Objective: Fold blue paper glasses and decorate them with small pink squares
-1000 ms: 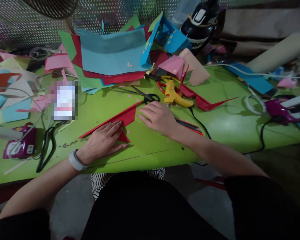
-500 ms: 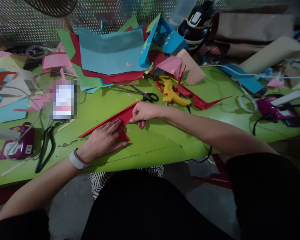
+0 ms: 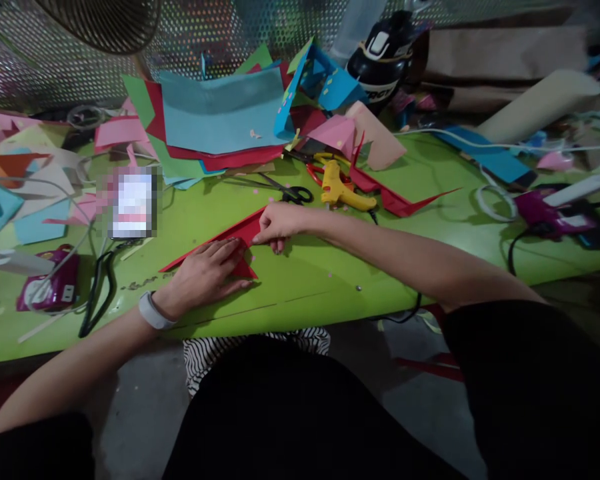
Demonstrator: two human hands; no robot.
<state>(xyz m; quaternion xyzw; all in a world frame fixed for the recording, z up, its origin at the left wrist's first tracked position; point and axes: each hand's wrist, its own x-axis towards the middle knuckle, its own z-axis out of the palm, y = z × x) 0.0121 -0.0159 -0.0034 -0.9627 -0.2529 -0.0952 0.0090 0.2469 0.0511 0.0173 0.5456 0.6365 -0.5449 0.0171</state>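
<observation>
A folded piece of red paper (image 3: pixel 245 231) lies slantwise on the green table, a narrow folded strip along its far edge. My left hand (image 3: pixel 207 270) rests flat across its near left part, fingers stretched out and thumb apart. At the paper's right end my right hand (image 3: pixel 280 223) is closed, fingers curled under and thumb against the red sheet; it seems to pinch the edge, though the fingertips are partly hidden. Just beyond the right hand lie black-handled scissors (image 3: pixel 296 194). Farther right is a yellow glue gun (image 3: pixel 336 187).
Stacked coloured sheets (image 3: pixel 220 110) stand at the back, with a black bottle (image 3: pixel 377 63) beside them. A folded red strip (image 3: pixel 387 197) lies right of the glue gun. Purple devices (image 3: pixel 55 280) with cables sit at both sides. A blurred lit screen (image 3: pixel 133 203) is at left.
My right hand has moved left and toward me from near the scissors onto the paper's right end, and its fingers have closed. My left hand stays flat on the paper.
</observation>
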